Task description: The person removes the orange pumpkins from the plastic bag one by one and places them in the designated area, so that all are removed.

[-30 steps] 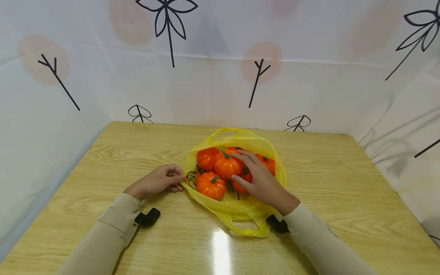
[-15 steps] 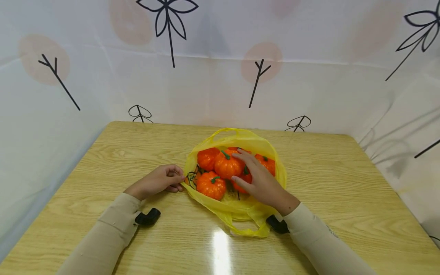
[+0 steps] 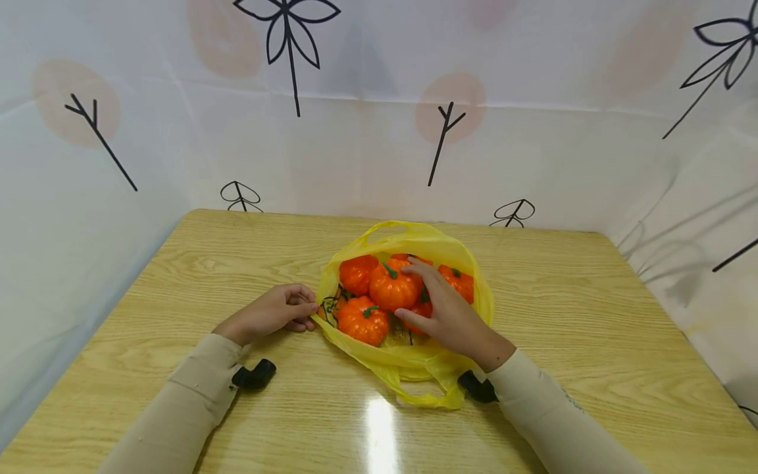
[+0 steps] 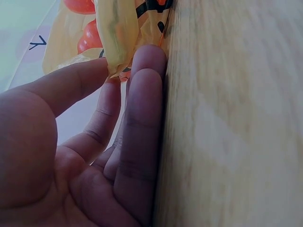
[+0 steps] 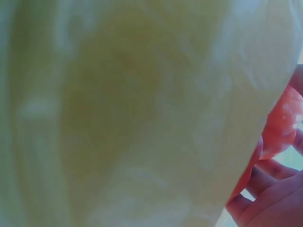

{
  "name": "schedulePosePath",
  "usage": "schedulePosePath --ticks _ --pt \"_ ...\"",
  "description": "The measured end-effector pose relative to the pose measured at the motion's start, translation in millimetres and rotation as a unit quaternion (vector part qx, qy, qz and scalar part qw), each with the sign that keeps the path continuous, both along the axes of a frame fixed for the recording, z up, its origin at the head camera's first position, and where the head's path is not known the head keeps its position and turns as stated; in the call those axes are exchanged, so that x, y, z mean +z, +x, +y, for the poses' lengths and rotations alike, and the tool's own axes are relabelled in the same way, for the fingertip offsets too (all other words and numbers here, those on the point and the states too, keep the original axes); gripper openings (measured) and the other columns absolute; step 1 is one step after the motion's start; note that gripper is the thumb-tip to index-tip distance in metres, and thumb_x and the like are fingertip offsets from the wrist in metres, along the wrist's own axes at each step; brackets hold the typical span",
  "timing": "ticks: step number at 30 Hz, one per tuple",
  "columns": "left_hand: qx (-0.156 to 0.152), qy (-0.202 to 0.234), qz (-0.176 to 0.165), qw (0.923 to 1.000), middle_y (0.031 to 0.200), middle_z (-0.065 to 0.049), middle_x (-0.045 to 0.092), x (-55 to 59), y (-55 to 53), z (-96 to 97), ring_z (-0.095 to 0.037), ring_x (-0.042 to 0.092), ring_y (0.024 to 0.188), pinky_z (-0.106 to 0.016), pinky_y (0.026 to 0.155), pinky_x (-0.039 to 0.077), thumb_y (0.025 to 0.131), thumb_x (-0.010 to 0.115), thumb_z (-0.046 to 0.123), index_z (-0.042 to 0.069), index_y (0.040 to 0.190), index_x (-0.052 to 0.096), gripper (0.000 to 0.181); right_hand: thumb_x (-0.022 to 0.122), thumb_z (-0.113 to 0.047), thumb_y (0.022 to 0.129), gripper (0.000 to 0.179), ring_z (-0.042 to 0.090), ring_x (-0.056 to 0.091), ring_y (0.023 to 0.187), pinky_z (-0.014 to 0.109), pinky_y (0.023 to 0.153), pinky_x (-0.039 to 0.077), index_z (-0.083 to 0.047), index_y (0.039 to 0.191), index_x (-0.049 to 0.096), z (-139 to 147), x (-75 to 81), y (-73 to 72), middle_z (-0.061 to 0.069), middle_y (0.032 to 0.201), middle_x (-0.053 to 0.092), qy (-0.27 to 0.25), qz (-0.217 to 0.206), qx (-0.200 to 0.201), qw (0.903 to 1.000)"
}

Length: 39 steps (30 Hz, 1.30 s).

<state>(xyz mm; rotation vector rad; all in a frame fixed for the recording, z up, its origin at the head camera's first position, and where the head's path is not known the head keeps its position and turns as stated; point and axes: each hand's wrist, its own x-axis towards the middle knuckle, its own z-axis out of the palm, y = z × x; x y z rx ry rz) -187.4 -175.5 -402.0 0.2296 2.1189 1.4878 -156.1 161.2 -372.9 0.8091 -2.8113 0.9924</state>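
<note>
A yellow plastic bag [image 3: 379, 359] lies with its mouth spread on the wooden table, and several small orange pumpkins with green stems sit inside. My left hand [image 3: 281, 308] pinches the bag's left rim between thumb and fingertip; the left wrist view shows the pinched plastic [image 4: 116, 47], with the other fingers resting low by the tabletop. Reaching in over the near right rim, my right hand [image 3: 453, 319] holds the topmost pumpkin [image 3: 393, 284], thumb at its near side and fingertips at its far side. In the right wrist view the bag wall hides most of that pumpkin [image 5: 281, 125].
Another pumpkin [image 3: 362, 320] lies at the bag's near left, one [image 3: 358, 274] at its far left and one [image 3: 457, 282] at its right. The bag's loose handle [image 3: 435, 400] trails toward me on the table [image 3: 592, 342]. A printed cloth [image 3: 367, 158] stands behind.
The topmost pumpkin has shifted slightly toward my right hand, and the right thumb has closed in under its near side. My left hand stays at the bag's rim.
</note>
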Motion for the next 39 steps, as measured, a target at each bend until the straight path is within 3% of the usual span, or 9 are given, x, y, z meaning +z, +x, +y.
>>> schedulePosePath --ticks 11,19,39 --pt "-0.004 0.002 0.002 1.0 0.097 -0.008 0.068 -1.0 1.0 -1.9 -0.016 0.072 0.087 -0.025 0.075 0.061 0.102 0.061 0.023 0.001 0.113 0.059 0.025 0.077 -0.034 0.089 0.066 0.031 0.04 0.143 0.052 0.115 0.04 -0.012 0.139 0.041 0 -3.0 0.5 0.011 0.156 0.036 -0.019 0.048 -0.007 0.9986" --pt "-0.006 0.003 0.006 1.0 0.092 -0.007 0.069 -2.3 0.3 -1.2 -0.015 0.072 0.083 -0.024 0.073 0.061 0.102 0.06 0.022 0.0 0.112 0.06 0.025 0.082 -0.027 0.086 0.068 0.032 0.041 0.141 0.054 0.114 0.041 -0.009 0.139 0.043 4 5.4 6.4 0.012 0.151 0.04 -0.054 0.076 -0.018 0.9955" --pt "-0.008 0.003 0.01 0.9999 0.095 -0.007 0.069 -1.9 0.0 -2.2 -0.014 0.072 0.083 -0.024 0.073 0.06 0.102 0.06 0.023 0.0 0.112 0.059 0.025 0.086 -0.015 0.08 0.066 0.035 0.045 0.138 0.058 0.105 0.047 -0.006 0.133 0.047 17 14.5 17.4 0.013 0.15 0.043 -0.1 0.116 0.011 0.9882"
